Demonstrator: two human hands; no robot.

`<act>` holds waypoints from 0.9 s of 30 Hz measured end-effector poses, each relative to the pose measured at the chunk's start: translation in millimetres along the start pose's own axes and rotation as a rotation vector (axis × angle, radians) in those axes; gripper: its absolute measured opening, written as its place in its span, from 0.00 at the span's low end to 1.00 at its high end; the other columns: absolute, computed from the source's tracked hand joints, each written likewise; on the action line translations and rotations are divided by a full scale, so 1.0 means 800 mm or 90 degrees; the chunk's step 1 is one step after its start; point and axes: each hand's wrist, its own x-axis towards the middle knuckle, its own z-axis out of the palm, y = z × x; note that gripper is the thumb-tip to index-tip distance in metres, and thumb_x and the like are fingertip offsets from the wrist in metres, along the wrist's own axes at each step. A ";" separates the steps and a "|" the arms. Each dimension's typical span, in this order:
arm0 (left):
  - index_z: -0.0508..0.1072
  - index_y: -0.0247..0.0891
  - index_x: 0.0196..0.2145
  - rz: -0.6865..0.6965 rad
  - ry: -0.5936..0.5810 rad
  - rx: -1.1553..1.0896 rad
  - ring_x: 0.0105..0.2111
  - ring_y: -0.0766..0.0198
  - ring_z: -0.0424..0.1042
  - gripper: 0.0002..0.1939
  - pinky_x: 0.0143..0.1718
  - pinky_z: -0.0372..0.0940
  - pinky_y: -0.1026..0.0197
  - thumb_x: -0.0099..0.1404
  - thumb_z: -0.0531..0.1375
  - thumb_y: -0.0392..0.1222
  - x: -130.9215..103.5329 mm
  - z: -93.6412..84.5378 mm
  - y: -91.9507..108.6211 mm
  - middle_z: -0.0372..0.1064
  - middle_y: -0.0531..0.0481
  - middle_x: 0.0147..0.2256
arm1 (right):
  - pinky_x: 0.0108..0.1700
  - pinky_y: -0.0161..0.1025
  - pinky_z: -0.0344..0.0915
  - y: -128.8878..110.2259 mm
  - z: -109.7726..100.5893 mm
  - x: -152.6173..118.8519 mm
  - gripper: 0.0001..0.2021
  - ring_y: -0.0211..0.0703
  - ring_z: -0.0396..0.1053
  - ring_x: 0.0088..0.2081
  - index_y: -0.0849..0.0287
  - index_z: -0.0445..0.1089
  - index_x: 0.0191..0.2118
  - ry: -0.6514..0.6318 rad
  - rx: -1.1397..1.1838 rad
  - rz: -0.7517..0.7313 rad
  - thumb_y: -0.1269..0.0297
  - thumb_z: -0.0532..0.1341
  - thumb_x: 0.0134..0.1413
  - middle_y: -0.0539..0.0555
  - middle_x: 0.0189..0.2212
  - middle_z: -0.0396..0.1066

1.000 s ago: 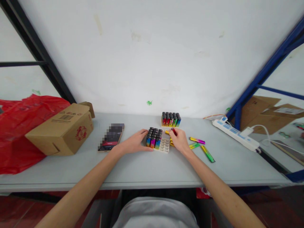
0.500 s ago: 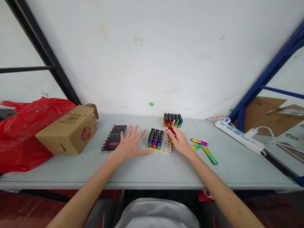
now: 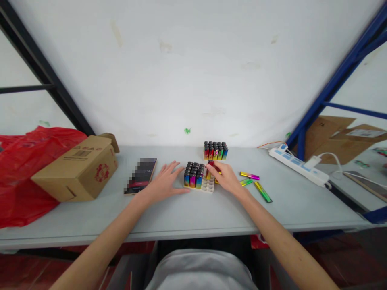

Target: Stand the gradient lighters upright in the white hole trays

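A white tray [image 3: 208,186] with small round hollows holds several upright lighters [image 3: 192,180] with black tops over its left part. My right hand [image 3: 223,175] pinches a red and yellow lighter [image 3: 208,173], upright over the tray's back right part; whether it sits in a hollow I cannot tell. My left hand [image 3: 165,182] has its fingers spread at the tray's left side and holds nothing. Right of my right hand lie a yellow-purple lighter [image 3: 249,175], a green one [image 3: 246,182] and a yellow-green one [image 3: 263,191]. Something yellow shows partly under my right hand.
Behind the tray stands a second block of upright lighters [image 3: 215,151]. A phone [image 3: 142,176] lies left of my left hand. Further left are a cardboard box [image 3: 75,169] and a red plastic bag [image 3: 21,177]. A white power strip [image 3: 298,166] with cables lies at the right.
My right hand has turned the lighter from tilted to upright over the tray. My left hand's fingers have drawn closer to the tray and are less widely spread. The whole view has shifted slightly.
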 end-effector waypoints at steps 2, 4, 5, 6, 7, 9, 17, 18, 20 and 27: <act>0.60 0.40 0.69 0.025 -0.032 -0.072 0.71 0.41 0.54 0.50 0.72 0.51 0.43 0.61 0.62 0.74 0.009 0.000 -0.003 0.52 0.35 0.72 | 0.31 0.39 0.53 0.001 0.000 -0.001 0.22 0.41 0.61 0.26 0.54 0.58 0.27 -0.036 -0.004 -0.014 0.48 0.55 0.72 0.48 0.23 0.65; 0.60 0.37 0.69 0.033 -0.060 -0.121 0.71 0.43 0.56 0.50 0.72 0.52 0.47 0.61 0.64 0.73 0.018 -0.002 -0.002 0.53 0.35 0.72 | 0.31 0.38 0.54 0.002 -0.002 -0.001 0.22 0.41 0.62 0.26 0.54 0.59 0.27 -0.043 -0.017 -0.027 0.49 0.55 0.72 0.49 0.24 0.67; 0.62 0.37 0.69 0.035 -0.073 -0.139 0.71 0.43 0.56 0.50 0.72 0.52 0.48 0.61 0.64 0.72 0.021 -0.003 -0.001 0.53 0.35 0.71 | 0.31 0.38 0.54 0.003 -0.003 -0.001 0.22 0.41 0.62 0.26 0.54 0.59 0.27 -0.034 -0.024 -0.028 0.49 0.55 0.72 0.49 0.24 0.68; 0.63 0.36 0.68 0.038 -0.084 -0.152 0.71 0.44 0.56 0.49 0.72 0.52 0.49 0.61 0.65 0.71 0.024 -0.005 0.001 0.54 0.35 0.71 | 0.31 0.38 0.55 0.004 -0.005 0.000 0.21 0.41 0.63 0.26 0.55 0.60 0.28 -0.019 -0.033 -0.026 0.48 0.55 0.72 0.49 0.24 0.69; 0.64 0.36 0.67 0.040 -0.092 -0.163 0.71 0.44 0.56 0.48 0.73 0.51 0.49 0.61 0.65 0.70 0.026 -0.006 0.003 0.55 0.35 0.71 | 0.32 0.38 0.56 0.005 -0.007 0.000 0.21 0.42 0.64 0.27 0.55 0.61 0.28 -0.005 -0.043 -0.022 0.48 0.55 0.72 0.50 0.25 0.70; 0.64 0.35 0.67 0.041 -0.098 -0.183 0.71 0.44 0.56 0.48 0.73 0.51 0.48 0.60 0.67 0.69 0.030 -0.007 0.006 0.56 0.35 0.70 | 0.34 0.39 0.59 0.008 -0.012 0.000 0.21 0.43 0.66 0.28 0.55 0.64 0.29 -0.002 -0.066 -0.021 0.49 0.54 0.72 0.52 0.27 0.72; 0.67 0.39 0.66 0.046 -0.060 -0.212 0.68 0.41 0.61 0.45 0.71 0.55 0.44 0.59 0.69 0.65 0.028 -0.002 0.005 0.60 0.38 0.68 | 0.39 0.41 0.64 0.019 -0.002 0.005 0.15 0.47 0.68 0.34 0.56 0.70 0.35 -0.114 -0.153 -0.090 0.54 0.56 0.72 0.55 0.33 0.73; 0.67 0.38 0.66 0.044 -0.059 -0.210 0.68 0.41 0.61 0.45 0.72 0.55 0.44 0.59 0.69 0.65 0.028 -0.001 0.004 0.60 0.38 0.68 | 0.40 0.42 0.64 0.020 -0.002 0.007 0.15 0.47 0.68 0.34 0.56 0.71 0.35 -0.116 -0.161 -0.093 0.55 0.57 0.72 0.56 0.33 0.73; 0.67 0.38 0.66 0.041 -0.053 -0.210 0.68 0.41 0.61 0.45 0.72 0.55 0.44 0.59 0.69 0.65 0.028 -0.001 0.005 0.61 0.37 0.68 | 0.42 0.43 0.65 0.022 -0.006 0.009 0.14 0.47 0.69 0.35 0.58 0.74 0.37 -0.123 -0.158 -0.090 0.53 0.60 0.70 0.56 0.33 0.74; 0.65 0.36 0.67 0.028 -0.068 -0.184 0.68 0.42 0.61 0.46 0.72 0.55 0.45 0.60 0.68 0.66 0.027 -0.004 0.008 0.59 0.35 0.69 | 0.49 0.46 0.67 0.070 -0.085 -0.014 0.13 0.49 0.73 0.41 0.58 0.79 0.47 -0.093 -0.169 0.020 0.56 0.63 0.66 0.59 0.44 0.77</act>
